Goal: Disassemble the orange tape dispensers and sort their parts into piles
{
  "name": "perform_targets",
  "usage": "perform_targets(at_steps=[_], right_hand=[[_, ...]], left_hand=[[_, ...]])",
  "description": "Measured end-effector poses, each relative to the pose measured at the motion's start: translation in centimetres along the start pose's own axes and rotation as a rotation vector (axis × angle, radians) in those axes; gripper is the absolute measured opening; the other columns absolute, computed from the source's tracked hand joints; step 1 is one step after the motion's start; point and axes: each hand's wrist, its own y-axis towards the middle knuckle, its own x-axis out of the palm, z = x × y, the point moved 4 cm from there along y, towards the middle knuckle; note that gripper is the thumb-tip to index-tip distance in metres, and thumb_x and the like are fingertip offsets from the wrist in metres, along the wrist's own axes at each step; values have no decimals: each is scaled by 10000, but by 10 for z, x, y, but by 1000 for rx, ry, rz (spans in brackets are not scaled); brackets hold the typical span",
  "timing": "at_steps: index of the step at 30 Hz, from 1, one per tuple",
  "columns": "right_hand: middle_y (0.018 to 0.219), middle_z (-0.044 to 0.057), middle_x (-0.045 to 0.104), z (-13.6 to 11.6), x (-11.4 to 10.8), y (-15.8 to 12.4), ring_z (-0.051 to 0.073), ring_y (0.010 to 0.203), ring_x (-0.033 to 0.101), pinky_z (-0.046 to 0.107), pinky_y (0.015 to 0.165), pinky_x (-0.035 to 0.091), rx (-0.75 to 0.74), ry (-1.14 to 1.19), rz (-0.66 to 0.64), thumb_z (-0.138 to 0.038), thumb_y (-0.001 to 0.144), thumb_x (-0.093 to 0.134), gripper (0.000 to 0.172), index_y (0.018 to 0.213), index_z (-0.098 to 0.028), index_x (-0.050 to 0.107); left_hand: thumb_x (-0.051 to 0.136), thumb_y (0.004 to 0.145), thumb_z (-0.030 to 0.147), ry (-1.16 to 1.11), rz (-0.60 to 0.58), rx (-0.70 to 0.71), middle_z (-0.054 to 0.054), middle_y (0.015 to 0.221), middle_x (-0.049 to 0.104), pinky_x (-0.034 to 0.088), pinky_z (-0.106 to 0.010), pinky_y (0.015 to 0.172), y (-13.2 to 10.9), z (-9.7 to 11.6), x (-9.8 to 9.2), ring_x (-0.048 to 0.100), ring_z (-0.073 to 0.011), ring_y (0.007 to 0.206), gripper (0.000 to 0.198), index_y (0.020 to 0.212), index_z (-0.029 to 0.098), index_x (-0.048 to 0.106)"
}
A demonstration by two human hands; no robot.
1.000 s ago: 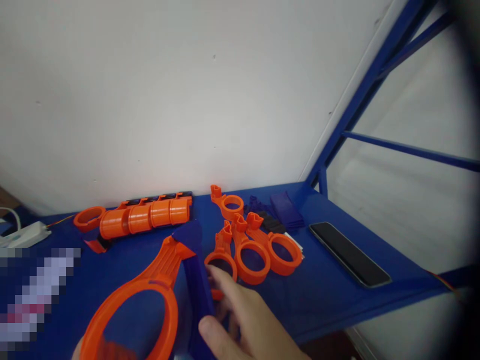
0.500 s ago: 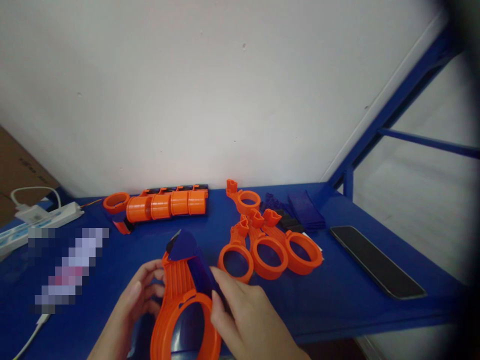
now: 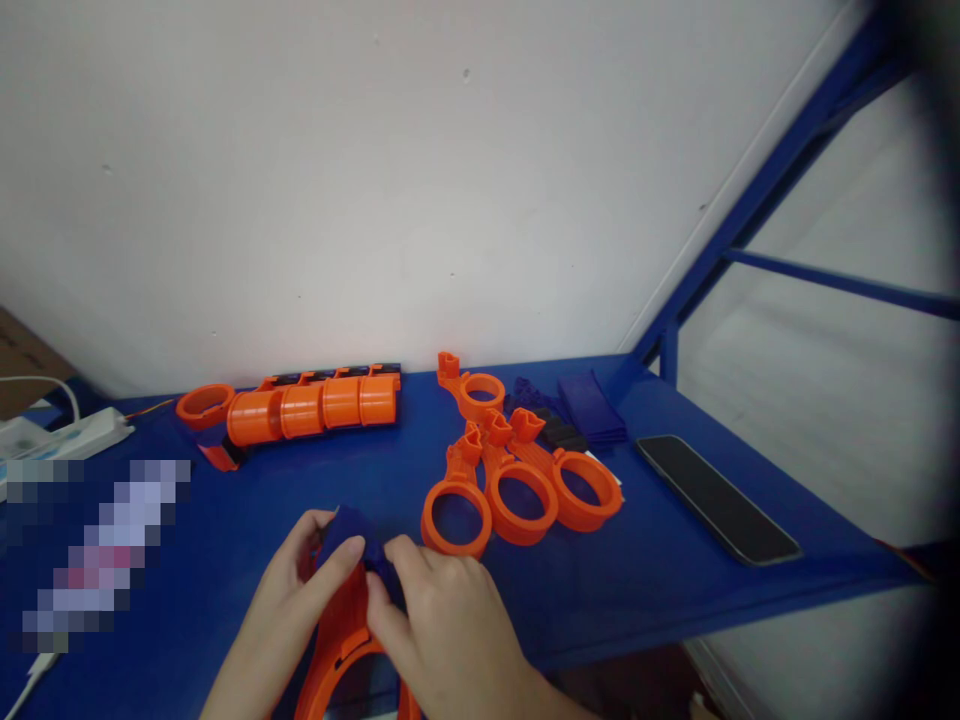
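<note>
An orange plastic tape dispenser [image 3: 341, 625] with a round ring at its near end is in my hands at the front of the table. My left hand [image 3: 296, 580] is closed round its far end, the thumb on a dark blue piece [image 3: 346, 525] fitted there. From the right side, my right hand [image 3: 442, 610] pinches the dark blue part near that end with thumb and fingers. The fingertips hide where the blue and orange parts meet. Beyond my right hand lie several loose orange ring frames [image 3: 521, 505].
A row of orange dispensers [image 3: 311, 412] lies at the back left, near the wall. Dark blue pieces [image 3: 592, 408] and black pieces [image 3: 562, 430] are behind the rings. At right lies a phone [image 3: 716, 500]; a power strip [image 3: 67, 445] is at far left.
My left hand has moved from beside the dispenser onto its blue end and closed on it. My right hand has shifted up towards that end. The view has swung slightly right.
</note>
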Motion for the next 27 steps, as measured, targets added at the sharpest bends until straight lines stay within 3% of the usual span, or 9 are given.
perform_targets(at_steps=[5, 9, 13, 16, 21, 27], right_hand=[[649, -2, 696, 0, 2, 5, 182, 547, 657, 277, 454, 263, 22, -66, 186, -154, 759, 629, 90, 687, -208, 628], [605, -19, 664, -1, 4, 3, 170, 500, 631, 288, 432, 279, -73, -87, 375, -143, 704, 652, 91, 651, -210, 620], [548, -23, 623, -2, 7, 3, 158, 454, 600, 297, 410, 309, -184, -111, 508, -148, 698, 621, 120, 598, -205, 588], [529, -23, 607, -1, 9, 5, 147, 450, 592, 285, 408, 331, -228, -117, 538, -156, 743, 583, 160, 591, -202, 569], [523, -23, 599, 2, 9, 5, 136, 446, 566, 275, 410, 338, -245, -115, 541, -153, 749, 575, 163, 593, -200, 561], [543, -20, 597, 4, 19, 2, 135, 473, 580, 268, 414, 349, -297, -115, 473, -203, 790, 553, 172, 619, -202, 532]], left_hand=[[691, 679, 463, 42, 68, 41, 9, 743, 638, 477, -305, 732, 4, -9, 3, 591, -221, 770, 312, 801, 200, 575], [675, 675, 489, 53, 166, 7, 22, 712, 625, 465, -321, 698, 3, -13, 3, 580, -234, 739, 318, 795, 219, 557], [646, 707, 475, 98, 181, -29, 25, 734, 615, 466, -334, 723, 1, -14, 4, 583, -246, 768, 288, 830, 231, 555], [643, 713, 453, 109, 209, -62, 0, 836, 639, 461, -362, 819, 1, -16, 4, 600, -270, 891, 308, 891, 213, 567], [668, 681, 455, 62, 211, -96, -17, 857, 683, 499, -403, 828, 0, -19, 6, 638, -298, 903, 374, 944, 199, 595], [647, 691, 498, 87, 220, -133, -85, 1098, 626, 347, -498, 1048, 2, -37, 0, 498, -364, 1198, 468, 1031, 192, 546]])
